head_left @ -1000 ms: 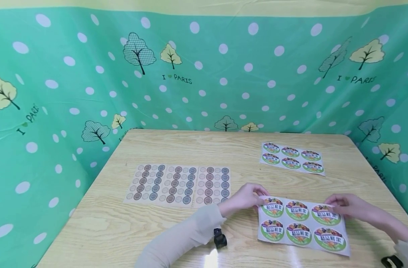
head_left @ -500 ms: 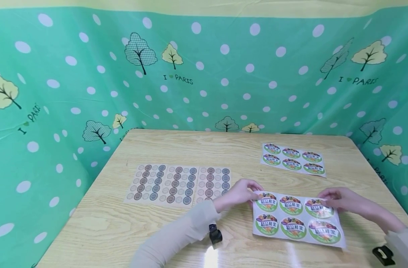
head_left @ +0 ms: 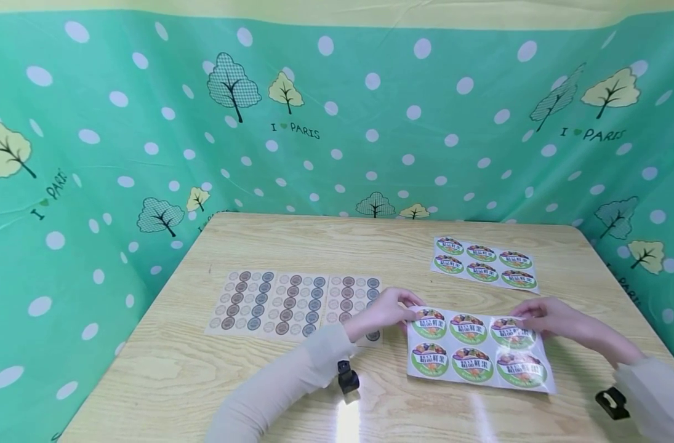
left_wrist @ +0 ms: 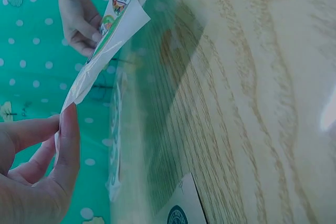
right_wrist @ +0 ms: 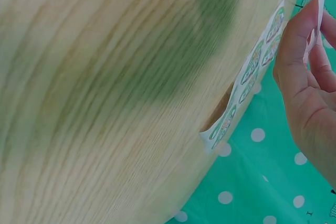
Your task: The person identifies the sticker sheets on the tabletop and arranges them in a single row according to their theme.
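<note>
A white sticker sheet [head_left: 477, 349] with two rows of oval fruit labels is held up off the table, tilted toward me. My left hand [head_left: 388, 309] pinches its upper left corner between thumb and fingers. On the opposite side, my right hand [head_left: 558, 323] pinches the upper right corner. In the left wrist view the sheet [left_wrist: 110, 51] appears nearly edge-on, slightly bent, with the left hand [left_wrist: 39, 166] gripping its near end. The right wrist view shows the right hand [right_wrist: 310, 77] with thumb and fingers on either side of the sheet's edge.
Another fruit-label sheet [head_left: 483, 264] lies at the table's back right. Left of my left hand lie several-rowed sheets of small round brown and grey stickers [head_left: 292, 304], side by side. The wooden table [head_left: 165, 369] is bordered by a green dotted curtain [head_left: 337, 111].
Both hands have carried the held sticker sheet to the left and a little away from me. It now hangs nearer the round-sticker sheets. The sheets on the table have stayed put.
</note>
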### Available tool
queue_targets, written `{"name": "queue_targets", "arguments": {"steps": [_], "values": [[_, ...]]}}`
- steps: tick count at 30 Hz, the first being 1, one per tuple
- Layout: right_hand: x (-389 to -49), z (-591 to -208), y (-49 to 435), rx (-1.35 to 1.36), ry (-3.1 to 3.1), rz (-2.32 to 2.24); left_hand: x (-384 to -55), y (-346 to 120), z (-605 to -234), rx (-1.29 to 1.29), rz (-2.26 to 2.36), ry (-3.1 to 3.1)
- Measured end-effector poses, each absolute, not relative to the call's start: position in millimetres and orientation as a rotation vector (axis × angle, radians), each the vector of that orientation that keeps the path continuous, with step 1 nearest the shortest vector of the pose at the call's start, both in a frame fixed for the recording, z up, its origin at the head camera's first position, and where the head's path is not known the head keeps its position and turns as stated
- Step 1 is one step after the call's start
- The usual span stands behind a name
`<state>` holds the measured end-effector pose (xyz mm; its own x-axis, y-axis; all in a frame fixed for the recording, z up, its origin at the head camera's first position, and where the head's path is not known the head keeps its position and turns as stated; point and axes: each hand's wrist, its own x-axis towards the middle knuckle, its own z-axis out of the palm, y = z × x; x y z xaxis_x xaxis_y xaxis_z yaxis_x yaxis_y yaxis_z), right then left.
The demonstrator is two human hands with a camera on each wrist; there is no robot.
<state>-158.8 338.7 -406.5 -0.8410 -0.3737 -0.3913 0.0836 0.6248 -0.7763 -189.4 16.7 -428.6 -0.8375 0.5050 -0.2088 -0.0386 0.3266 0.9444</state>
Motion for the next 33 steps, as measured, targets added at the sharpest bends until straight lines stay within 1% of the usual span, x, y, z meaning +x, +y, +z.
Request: {"name": "queue_targets", "arguments": {"steps": [33], "values": [[-198.1, -416.2, 315.5, -0.175, 2.304, -1.169, -219.1, -4.3, -432.8, 0.26, 1.498, 2.224]]}}
